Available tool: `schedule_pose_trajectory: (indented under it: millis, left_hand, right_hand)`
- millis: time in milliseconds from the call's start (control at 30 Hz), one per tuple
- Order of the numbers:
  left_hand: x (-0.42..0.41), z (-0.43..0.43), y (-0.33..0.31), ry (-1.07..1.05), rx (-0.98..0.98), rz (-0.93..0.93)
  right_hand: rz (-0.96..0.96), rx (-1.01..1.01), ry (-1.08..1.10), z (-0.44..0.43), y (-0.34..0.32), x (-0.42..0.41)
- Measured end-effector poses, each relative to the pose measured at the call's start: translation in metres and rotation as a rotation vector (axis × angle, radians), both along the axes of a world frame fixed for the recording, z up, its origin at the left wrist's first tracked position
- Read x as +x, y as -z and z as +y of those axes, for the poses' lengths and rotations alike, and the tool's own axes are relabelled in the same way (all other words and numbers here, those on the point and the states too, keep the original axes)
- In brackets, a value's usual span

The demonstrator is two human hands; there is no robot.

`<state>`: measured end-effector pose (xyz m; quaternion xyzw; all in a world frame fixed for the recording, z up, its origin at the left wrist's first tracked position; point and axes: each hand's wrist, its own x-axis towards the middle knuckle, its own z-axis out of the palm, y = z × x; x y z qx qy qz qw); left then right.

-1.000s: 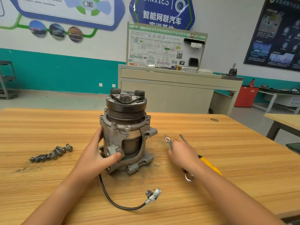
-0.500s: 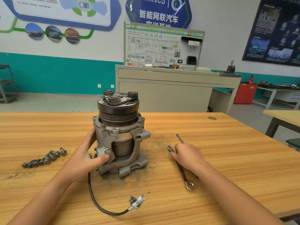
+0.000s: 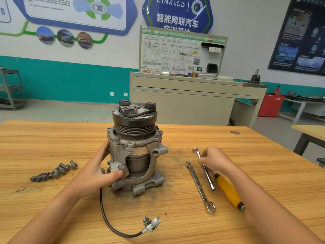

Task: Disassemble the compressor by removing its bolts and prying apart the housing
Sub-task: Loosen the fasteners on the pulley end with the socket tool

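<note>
The grey cast-metal compressor (image 3: 135, 150) stands upright on its end near the middle of the light wooden worktop (image 3: 52, 138), with its dark grooved pulley (image 3: 134, 128) on top. The left hand (image 3: 98, 173) is on it: fingers wrapped round the left side of the housing, thumb pressed across a lug low on the front, a firm grip.

Over to the right, well clear of the compressor, the right hand (image 3: 214, 160) is down among the tools. Its fingers are curled over the upper shaft of a slim silver steel wrench (image 3: 209, 178) (the hand is slightly blurred, so whether the tool is lifted or lies flat cannot be told). The forked tip of that wrench pokes out beyond the knuckles, pointing away from the person.

Just beside it on the left, a long silver ring-ended spanner (image 3: 199, 186) lies flat on the wood, untouched. On the other side, a yellow-handled screwdriver (image 3: 228, 192) lies partly under the right wrist, handle toward the person.

Far left of the compressor, a row of grey flanged bolts (image 3: 54, 171) lies loose on the worktop, apart from both hands. A thin black cable (image 3: 102, 210) runs from the compressor's base toward the near edge and curls round to a white plastic plug (image 3: 152, 224). Dark grime dusts the wood around the base.
</note>
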<state>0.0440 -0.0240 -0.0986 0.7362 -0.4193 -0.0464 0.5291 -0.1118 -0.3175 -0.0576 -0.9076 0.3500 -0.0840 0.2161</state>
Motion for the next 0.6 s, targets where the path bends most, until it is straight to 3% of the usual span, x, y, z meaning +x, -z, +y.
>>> schedule_pose_trajectory:
  millis: [167, 267, 367, 600]
  left_hand:
    - [0.001, 0.000, -0.002, 0.015, 0.010, 0.014]
    - [-0.001, 0.000, -0.001, 0.008, 0.029, 0.046]
    - [-0.003, 0.000, -0.001, -0.004, 0.035, 0.064]
    - [-0.004, -0.001, 0.001, -0.012, 0.047, 0.109]
  right_hand:
    - [-0.715, 0.384, -0.042, 0.029, -0.054, -0.008]
    - [-1.004, 0.572, -0.179, 0.059, -0.084, 0.000]
    - [-1.118, 0.596, -0.263, 0.085, -0.097, 0.015]
    - [-1.142, 0.479, -0.295, 0.098, -0.103, 0.040]
